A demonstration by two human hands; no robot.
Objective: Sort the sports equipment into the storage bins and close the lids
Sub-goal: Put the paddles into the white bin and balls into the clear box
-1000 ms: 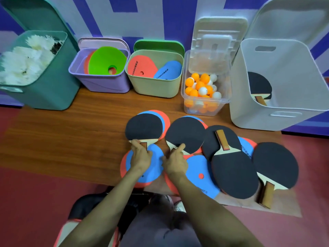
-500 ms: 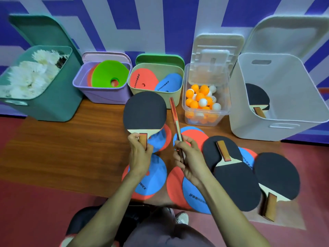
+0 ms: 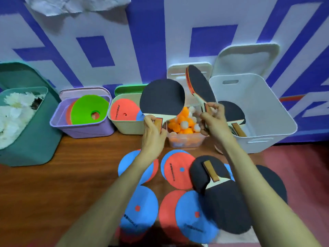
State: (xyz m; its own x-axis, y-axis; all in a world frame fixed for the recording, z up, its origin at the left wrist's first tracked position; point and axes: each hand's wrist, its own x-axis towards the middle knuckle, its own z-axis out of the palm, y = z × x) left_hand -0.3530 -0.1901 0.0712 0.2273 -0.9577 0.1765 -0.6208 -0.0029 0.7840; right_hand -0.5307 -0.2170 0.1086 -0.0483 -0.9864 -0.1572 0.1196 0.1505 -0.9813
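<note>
I see the left hand [image 3: 153, 130] curled round the handle of a black paddle [image 3: 162, 97], held upright just left of the clear ball box [image 3: 187, 141]. The right hand [image 3: 214, 120] grips a second paddle [image 3: 202, 86], tilted above that box. The open white bin [image 3: 263, 104] stands just right of it.

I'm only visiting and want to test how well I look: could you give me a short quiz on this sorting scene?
1. True or false: the left hand and the right hand each hold a paddle.
2. Which bin already has a paddle inside? A teal bin, B purple bin, C white bin.
3. What fills the clear bin?
Key: 1 true; 2 C; 3 orange and white balls.
</note>
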